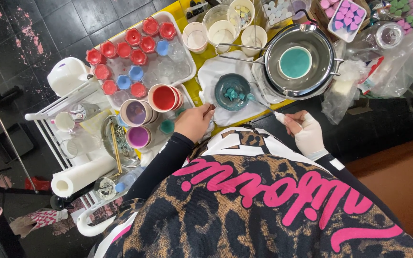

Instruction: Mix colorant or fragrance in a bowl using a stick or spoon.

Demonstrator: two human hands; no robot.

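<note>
Head view, left to right: the left hand (194, 122) rests loosely closed on the white cloth (225, 71) beside the teal bowl (232, 91); the gloved right hand (307, 133) pinches a spatula (264, 105) dipping into it. Unsteadied, that bowl could tip, spilling wax onto the counter (194, 88).

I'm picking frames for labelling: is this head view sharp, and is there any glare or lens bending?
Head view: the teal bowl and both hands are sharp; bright glare sits on the metal pot rim and the plastic bags at the upper right; the floor tiles curve towards the edges, a wide-angle bend.
</note>
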